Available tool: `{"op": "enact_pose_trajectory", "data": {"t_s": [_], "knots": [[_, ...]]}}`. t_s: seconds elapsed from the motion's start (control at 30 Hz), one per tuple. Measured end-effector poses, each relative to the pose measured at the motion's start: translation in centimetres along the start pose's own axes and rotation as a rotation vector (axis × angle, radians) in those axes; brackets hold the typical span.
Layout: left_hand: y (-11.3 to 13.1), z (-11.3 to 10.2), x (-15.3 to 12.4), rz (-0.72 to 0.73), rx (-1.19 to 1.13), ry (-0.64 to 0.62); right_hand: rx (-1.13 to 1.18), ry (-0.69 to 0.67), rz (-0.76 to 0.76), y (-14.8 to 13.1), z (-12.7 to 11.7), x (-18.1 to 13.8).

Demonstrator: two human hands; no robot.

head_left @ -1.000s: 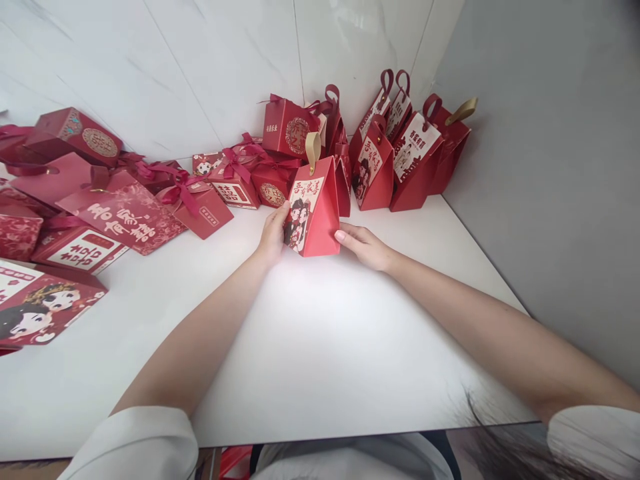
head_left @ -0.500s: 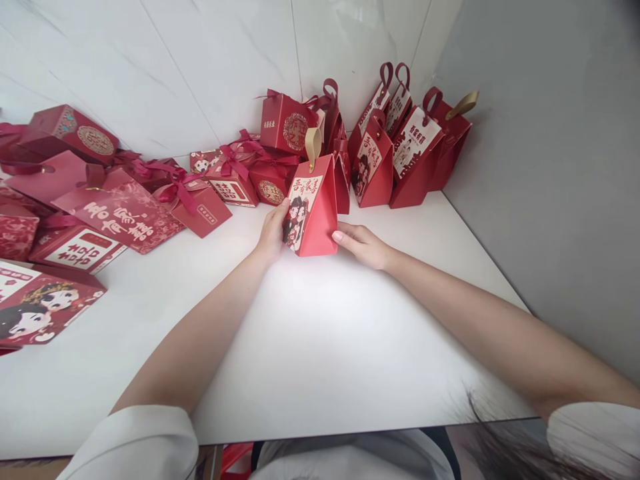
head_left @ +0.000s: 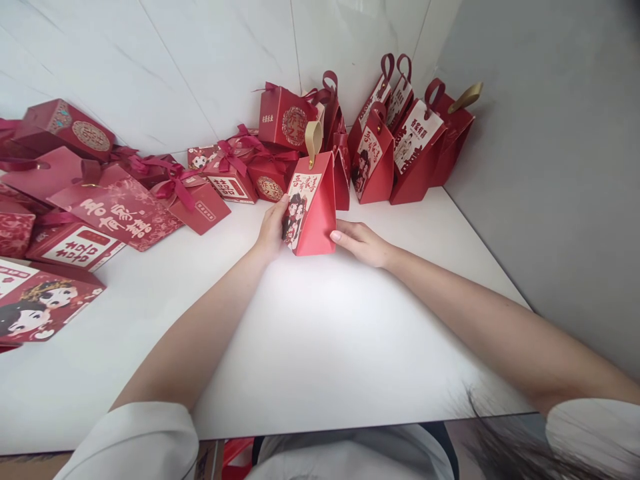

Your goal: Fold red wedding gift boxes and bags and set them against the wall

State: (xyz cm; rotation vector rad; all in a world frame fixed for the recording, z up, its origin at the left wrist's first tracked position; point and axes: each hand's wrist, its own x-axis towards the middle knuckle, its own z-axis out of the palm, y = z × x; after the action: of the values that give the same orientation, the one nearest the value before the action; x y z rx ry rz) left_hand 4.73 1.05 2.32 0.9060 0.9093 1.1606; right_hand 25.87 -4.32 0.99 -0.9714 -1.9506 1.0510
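Between my hands stands a red gift box (head_left: 320, 213), upright and tapering to the top, with a cartoon couple printed on its pale front and a gold ribbon loop (head_left: 313, 139) above. My left hand (head_left: 273, 227) is closed on its left side, the fingers partly hidden behind it. At the lower right edge, my right hand (head_left: 363, 244) grips it with the thumb in front and the other fingers behind. Just past it are a red box with a ribbon bow (head_left: 271, 180) and a similar upright gift box (head_left: 374, 163).
Several upright red boxes with loop handles (head_left: 419, 150) are grouped at the back right, by a grey panel (head_left: 545, 153). On the left lies a pile of red boxes (head_left: 120, 208) along the marbled wall (head_left: 200, 60). All stand on a white table (head_left: 320, 347).
Both hands keep their hold on the gift box, which has barely moved. The whole view has shifted slightly.
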Motion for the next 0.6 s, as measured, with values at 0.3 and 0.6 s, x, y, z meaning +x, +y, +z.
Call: {"op": "enact_pose_trajectory", "data": {"t_s": [0.3,0.6], "knots": [[-0.4,-0.7,0.1,0.094,-0.041,-0.099,0.142,0.088,-0.002,0.8,0.3,0.2],[-0.1,-1.2,-0.6,0.041,0.079,-0.177,0.47,0.25,0.173,0.8,0.2,1.0]]}}
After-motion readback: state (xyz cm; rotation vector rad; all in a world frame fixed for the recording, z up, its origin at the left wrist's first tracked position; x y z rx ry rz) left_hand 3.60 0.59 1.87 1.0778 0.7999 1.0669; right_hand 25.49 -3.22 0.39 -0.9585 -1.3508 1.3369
